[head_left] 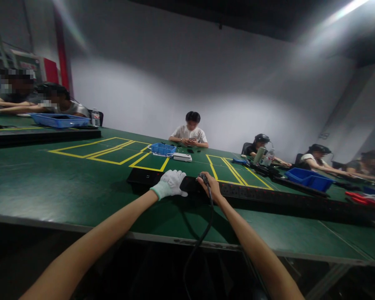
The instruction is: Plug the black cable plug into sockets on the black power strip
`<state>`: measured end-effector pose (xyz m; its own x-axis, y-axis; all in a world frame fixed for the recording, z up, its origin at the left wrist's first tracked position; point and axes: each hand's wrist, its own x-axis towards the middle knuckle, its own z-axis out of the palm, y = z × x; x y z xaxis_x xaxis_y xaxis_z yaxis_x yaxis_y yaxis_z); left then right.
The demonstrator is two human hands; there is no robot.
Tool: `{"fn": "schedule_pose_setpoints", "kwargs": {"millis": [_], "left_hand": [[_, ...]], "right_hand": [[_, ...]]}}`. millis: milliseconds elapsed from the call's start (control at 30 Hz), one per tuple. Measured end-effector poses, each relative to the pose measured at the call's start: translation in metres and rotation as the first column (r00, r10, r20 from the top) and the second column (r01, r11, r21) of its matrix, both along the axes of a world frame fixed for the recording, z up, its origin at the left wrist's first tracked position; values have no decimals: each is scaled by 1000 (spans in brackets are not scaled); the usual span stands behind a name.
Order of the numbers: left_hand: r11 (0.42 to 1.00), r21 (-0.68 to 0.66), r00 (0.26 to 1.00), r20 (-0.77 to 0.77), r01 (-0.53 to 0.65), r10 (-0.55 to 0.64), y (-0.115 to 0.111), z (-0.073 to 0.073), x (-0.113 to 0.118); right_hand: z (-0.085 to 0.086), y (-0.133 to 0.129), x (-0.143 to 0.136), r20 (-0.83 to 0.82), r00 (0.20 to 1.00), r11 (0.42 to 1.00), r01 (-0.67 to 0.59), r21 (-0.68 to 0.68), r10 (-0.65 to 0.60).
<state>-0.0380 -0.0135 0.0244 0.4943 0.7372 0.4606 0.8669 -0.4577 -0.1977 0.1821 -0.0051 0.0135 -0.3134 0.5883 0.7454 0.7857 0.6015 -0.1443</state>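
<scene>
A long black power strip lies across the green table in front of me. My left hand, in a white glove with a green cuff, rests on the strip and is wrapped over its edge. Just to the right, my bare right hand is closed on a black plug at the strip's top. From the plug a black cable hangs down over the table's front edge. The plug's tip is hidden, so I cannot tell whether it sits in a socket.
Beyond the strip are a blue basket, a white box and yellow tape outlines. A blue bin and red cables lie at the right, a blue tray at the left. Several people sit around the table.
</scene>
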Motion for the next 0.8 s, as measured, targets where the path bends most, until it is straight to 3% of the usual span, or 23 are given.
{"fn": "schedule_pose_setpoints", "kwargs": {"millis": [133, 300, 467, 800], "left_hand": [[1000, -7, 1000, -9, 0, 0, 3, 0, -13], [1000, 8, 1000, -20, 20, -20, 2, 0, -13], [1000, 14, 1000, -13, 27, -27, 3, -1, -14], [1000, 21, 1000, 7, 19, -19, 4, -4, -12]], "right_hand": [[3, -1, -7, 58, 998, 1000, 26, 14, -27], [7, -10, -29, 200, 980, 998, -28, 55, 16], [8, -20, -35, 285, 959, 996, -28, 82, 4], [-14, -23, -51, 306, 948, 985, 39, 171, -90]]}}
